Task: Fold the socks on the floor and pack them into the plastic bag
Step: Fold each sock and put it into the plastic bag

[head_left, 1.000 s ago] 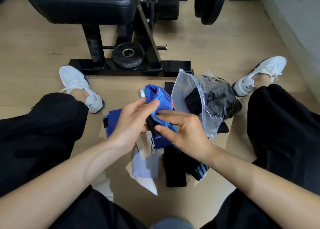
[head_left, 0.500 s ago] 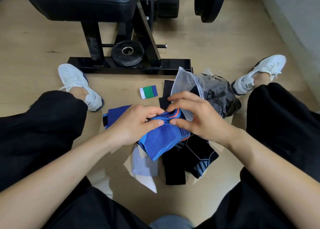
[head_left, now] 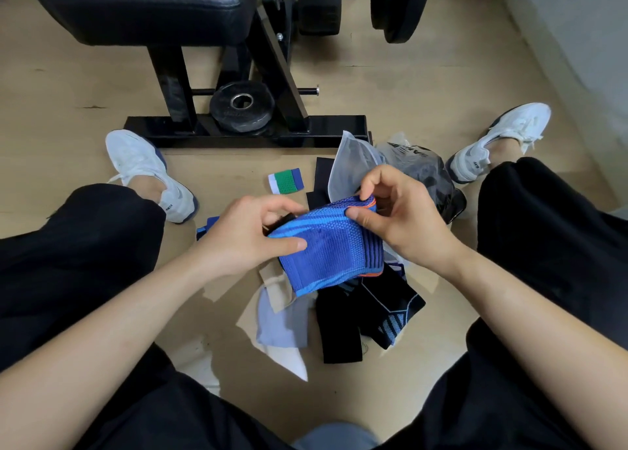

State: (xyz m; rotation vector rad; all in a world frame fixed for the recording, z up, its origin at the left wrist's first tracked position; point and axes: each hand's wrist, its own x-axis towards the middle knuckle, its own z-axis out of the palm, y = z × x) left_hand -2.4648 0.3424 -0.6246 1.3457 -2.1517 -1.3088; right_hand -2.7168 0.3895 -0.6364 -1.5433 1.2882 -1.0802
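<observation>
**Fingers (head_left: 289,244) curled round a blue sock (head_left: 333,249)**

Fingers of the left hand (head_left: 244,242) are closed on the sock's left edge, with the thumb laid flat on top. Its orange-trimmed end is pinched by the right hand (head_left: 404,218). The sock is held spread between both hands above the pale wooden floor (head_left: 407,92). A translucent, smooth plastic bag (head_left: 353,164) is seen upright just behind the right hand. Flat black, lilac and beige socks (head_left: 339,330) are heaped below the hands. A ribbed, woven knit is shown on the held sock. A small green-striped folded sock (head_left: 285,181) is set apart.
</observation>
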